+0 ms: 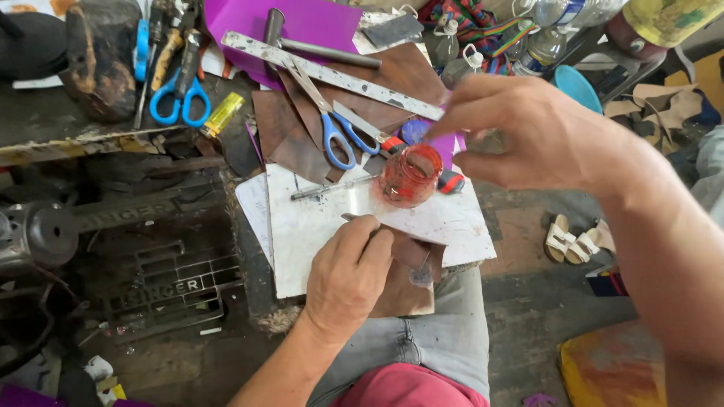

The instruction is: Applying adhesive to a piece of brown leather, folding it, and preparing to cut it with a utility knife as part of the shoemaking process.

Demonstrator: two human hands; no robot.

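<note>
1. Nearest the camera, the left hand (348, 277) presses down on a brown leather piece (411, 260) that lies over the near edge of a white board (317, 226); its grip is closed, thumb and fingers pinching a thin metal tool (353, 218) whose tip shows just above the knuckles.
2. Beyond that grip, just past the tool's tip, a small glass jar (411, 175) smeared with red stands open on the board; I judge the tool is best dipped shallowly there, so no red drips onto the board on the way back.
3. The right hand (528, 136) hovers above and to the right of the jar, fingertips pinched together over something small; what it holds is too blurred to tell, so I call that grip closed on an unclear object.
4. Keeping the left palm flat would stop the leather from sliding off the board's edge; that is my judgement, since the piece overhangs toward the lap.
5. Past the jar, blue-handled scissors (332, 128) and a metal ruler (332, 75) lie across more brown leather on the desk; a red-and-black knife (450, 181) sits just right of the jar, touching or nearly so; a careless wrist could knock the jar onto these.
6. Working slowly along the leather's edge, near the left grip, looks wisest.
</note>
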